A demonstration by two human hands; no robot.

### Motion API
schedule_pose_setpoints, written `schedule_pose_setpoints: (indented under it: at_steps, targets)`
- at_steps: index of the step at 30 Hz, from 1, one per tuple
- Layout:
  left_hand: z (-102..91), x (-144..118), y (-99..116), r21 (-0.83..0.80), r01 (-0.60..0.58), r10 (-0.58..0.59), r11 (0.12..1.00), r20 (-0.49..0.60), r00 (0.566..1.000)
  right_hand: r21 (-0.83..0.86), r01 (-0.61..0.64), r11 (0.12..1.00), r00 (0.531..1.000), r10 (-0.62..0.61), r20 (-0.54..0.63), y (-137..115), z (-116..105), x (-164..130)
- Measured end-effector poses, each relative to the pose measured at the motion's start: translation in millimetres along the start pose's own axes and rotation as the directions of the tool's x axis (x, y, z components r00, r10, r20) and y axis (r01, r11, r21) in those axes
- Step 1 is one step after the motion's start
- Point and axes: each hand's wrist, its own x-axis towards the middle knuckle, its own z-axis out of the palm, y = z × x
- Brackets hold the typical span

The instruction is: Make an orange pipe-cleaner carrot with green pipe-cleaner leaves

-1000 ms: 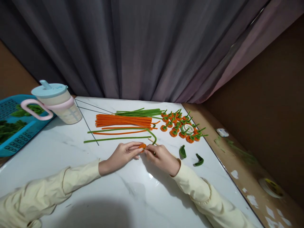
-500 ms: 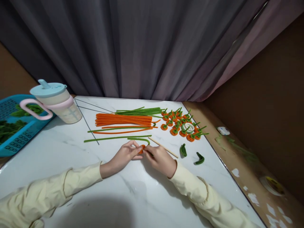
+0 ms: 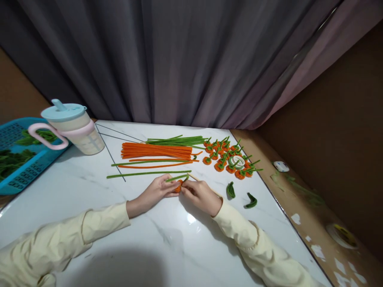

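Small orange coil (image 3: 178, 186) pinched between the fingertips of left hand (image 3: 155, 192) and right hand (image 3: 201, 195), low over the table (image 3: 74, 191) near its middle, with a green stem (image 3: 176, 177) slanting up-left from the coil across the left fingertips. Wooden stick (image 3: 193, 177) just behind the right hand, partly hidden by it. Open bare marble to the near side and to the left of the hands; right table edge well apart, two bent green pieces (image 3: 239, 195) lying between it and the right hand. Farther back, single green and orange stems, then the orange bundle (image 3: 155, 151) and green bundle (image 3: 176, 140), and to their right a cluster of finished orange coils (image 3: 230, 157) around a white tape roll (image 3: 237, 161). Lidded cup (image 3: 73, 127) at the far left corner, blue basket (image 3: 18, 155) of leaves beyond the left edge. Dark curtain (image 3: 179, 59) behind, brown ledge on the right. Against half a second earlier: green stem no longer arched over the coil but straighter, hands nearly in the same spot, right hand now covering more of the stick
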Motion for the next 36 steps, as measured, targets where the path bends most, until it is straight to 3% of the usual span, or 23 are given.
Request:
schedule_pose_setpoints:
  at_steps: [5,12,17,20,24,30,36]
  targets:
    - [-10.5,4.1,10.7,0.146,0.058,-0.078,0.988,0.141,0.987,0.004,0.085,0.996,0.994,-0.085,0.074,4.9,-6.0,1.6]
    - [-8.4,4.7,8.4,0.198,0.021,-0.034,0.98,0.061,0.998,-0.021,0.029,0.999,1.0,-0.029,0.008,13.5,-1.1,-0.6]
    - [-10.0,6.5,7.2,0.139,0.025,-0.028,0.99,0.022,0.999,-0.004,0.053,0.999,0.981,-0.053,-0.189,17.2,12.0,-6.3]
    - [-12.4,6.9,5.9,0.113,0.022,-0.025,0.993,0.022,0.999,0.006,0.087,0.996,0.965,-0.083,-0.248,16.7,17.9,-8.5]
    - [-15.5,6.8,6.1,0.162,0.001,-0.013,0.987,0.074,0.997,0.046,0.105,0.993,0.961,-0.089,-0.263,16.1,19.6,-8.5]
    - [-18.0,7.9,7.3,0.255,-0.052,0.025,0.966,0.107,0.994,0.173,0.021,0.985,0.964,0.025,-0.264,16.0,19.1,-6.6]
    - [-12.6,5.5,6.2,0.334,-0.065,0.031,0.94,0.107,0.994,0.066,0.096,0.993,0.973,-0.079,-0.219,16.2,20.2,-8.6]
